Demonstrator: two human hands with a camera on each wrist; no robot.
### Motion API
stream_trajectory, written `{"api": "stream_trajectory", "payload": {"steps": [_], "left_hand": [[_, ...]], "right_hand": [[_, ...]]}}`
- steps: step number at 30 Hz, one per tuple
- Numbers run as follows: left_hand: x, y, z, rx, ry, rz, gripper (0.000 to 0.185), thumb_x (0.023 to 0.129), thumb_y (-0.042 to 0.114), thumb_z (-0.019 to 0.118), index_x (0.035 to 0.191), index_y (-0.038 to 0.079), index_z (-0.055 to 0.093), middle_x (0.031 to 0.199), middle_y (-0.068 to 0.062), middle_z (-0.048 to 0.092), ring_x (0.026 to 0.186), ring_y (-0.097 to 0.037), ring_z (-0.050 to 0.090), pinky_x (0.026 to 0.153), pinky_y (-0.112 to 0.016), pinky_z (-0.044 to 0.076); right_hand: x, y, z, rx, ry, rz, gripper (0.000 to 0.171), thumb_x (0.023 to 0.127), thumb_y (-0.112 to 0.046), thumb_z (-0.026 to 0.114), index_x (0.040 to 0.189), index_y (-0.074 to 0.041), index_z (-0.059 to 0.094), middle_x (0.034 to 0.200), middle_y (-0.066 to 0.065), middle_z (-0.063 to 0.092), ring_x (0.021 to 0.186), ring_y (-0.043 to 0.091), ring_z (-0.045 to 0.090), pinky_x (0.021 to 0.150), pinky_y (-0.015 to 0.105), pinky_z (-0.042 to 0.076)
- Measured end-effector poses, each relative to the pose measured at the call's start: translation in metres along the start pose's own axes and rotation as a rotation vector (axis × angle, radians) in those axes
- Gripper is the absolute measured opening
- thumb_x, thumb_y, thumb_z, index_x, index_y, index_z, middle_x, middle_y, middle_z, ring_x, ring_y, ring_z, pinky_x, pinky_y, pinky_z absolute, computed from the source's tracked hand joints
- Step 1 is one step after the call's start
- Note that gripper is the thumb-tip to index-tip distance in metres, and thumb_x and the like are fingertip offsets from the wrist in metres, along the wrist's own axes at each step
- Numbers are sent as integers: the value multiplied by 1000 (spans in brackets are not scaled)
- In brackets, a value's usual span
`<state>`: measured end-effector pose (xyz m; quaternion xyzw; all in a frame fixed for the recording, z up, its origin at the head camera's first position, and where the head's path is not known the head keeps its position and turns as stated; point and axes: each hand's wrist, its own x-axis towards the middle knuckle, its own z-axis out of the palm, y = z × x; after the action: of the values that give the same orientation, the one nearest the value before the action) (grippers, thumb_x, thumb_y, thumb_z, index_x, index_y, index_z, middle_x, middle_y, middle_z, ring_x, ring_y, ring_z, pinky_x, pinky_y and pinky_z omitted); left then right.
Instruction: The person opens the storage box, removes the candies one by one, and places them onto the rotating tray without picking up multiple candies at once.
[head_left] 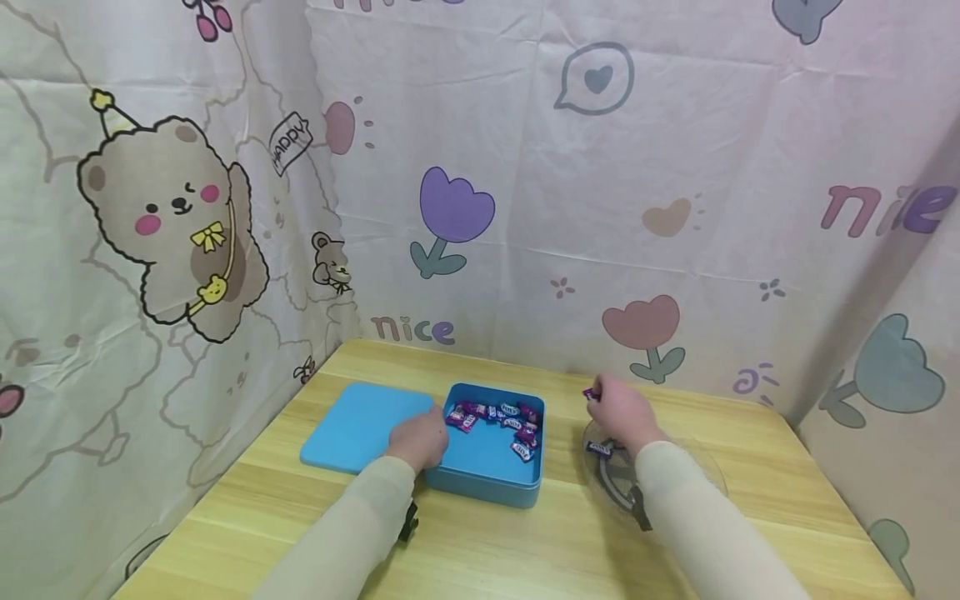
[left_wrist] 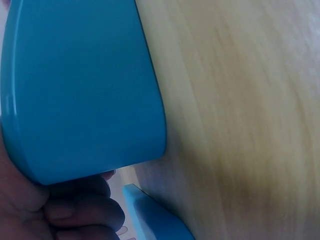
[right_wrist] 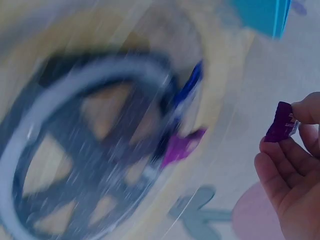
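My right hand [head_left: 626, 410] is raised over the far side of a clear round dish [head_left: 707, 468]. Between thumb and fingertips it pinches a purple-wrapped candy [right_wrist: 281, 122]. A purple candy [right_wrist: 185, 146] and a blue candy [right_wrist: 190, 86] lie at the dish in the right wrist view. With curled fingers, my left hand [head_left: 420, 437] grips the left wall of an open blue box [head_left: 487, 487], near its front corner in the left wrist view. Several purple and blue wrapped candies [head_left: 512, 423] lie inside the box, mostly toward its back and right.
A flat blue lid [head_left: 348, 425] lies on the wooden table [head_left: 487, 554], left of the box. Within the dish's outline shows a dark wheel-shaped thing [right_wrist: 95, 130], blurred. Printed cloth [head_left: 525, 167] hangs behind and beside the table.
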<state>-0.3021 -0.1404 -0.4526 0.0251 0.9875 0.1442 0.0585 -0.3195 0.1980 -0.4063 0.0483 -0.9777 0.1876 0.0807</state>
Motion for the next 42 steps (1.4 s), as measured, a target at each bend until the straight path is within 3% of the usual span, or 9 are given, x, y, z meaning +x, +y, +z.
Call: {"api": "stream_trajectory", "payload": {"steps": [8,13,17,23,32,35,42], "left_hand": [[-1,-1,-3,20,-1,10,56,103,15,51,153,-5,35,138,-22,58,98,-27,61,79,-50,56],[-3,0,-5,24,-4,18,56,103,14,52,153,-5,36,137,-23,58,98,-27,61,76,-49,56],[-4,2,-8,22,-6,19,55,103,14,52,152,-5,37,138,-22,58,97,-27,61,75,-49,56],[0,2,-6,14,-7,18,55,104,15,52,152,-5,36,138,-22,58,98,-27,61,78,-51,56],[0,3,-7,14,-10,22,56,104,15,52,153,-5,36,137,-22,59,88,-26,59,65,-43,55],[-2,4,-7,3,-13,21,56,104,15,52,153,-5,35,141,-22,56,94,-26,60,67,-44,56],[-5,2,-4,-7,5,30,54,104,14,51,152,-5,38,143,-22,54,110,-30,62,85,-53,55]], "right_hand": [[-9,44,-11,-44,-38,76,10,88,-13,62,90,-7,55,81,6,59,71,25,56,64,43,47],[-14,60,-23,-51,-101,127,11,88,-12,62,90,-4,55,79,8,58,72,26,54,64,44,47],[-16,69,-26,-68,-141,152,11,87,-12,62,81,-5,56,76,8,56,70,26,54,66,46,48],[-18,75,-27,-87,-176,183,15,87,-12,63,75,-6,58,75,9,59,70,27,56,71,50,50],[-16,76,-24,-64,-198,225,12,89,-12,63,85,-1,64,77,10,61,71,27,57,68,47,51],[-16,75,-23,-75,-194,228,11,89,-11,62,86,0,65,77,10,61,71,27,57,68,47,51],[-16,76,-19,-94,-184,222,13,88,-8,63,93,3,64,82,13,63,74,29,59,72,52,52]]}}
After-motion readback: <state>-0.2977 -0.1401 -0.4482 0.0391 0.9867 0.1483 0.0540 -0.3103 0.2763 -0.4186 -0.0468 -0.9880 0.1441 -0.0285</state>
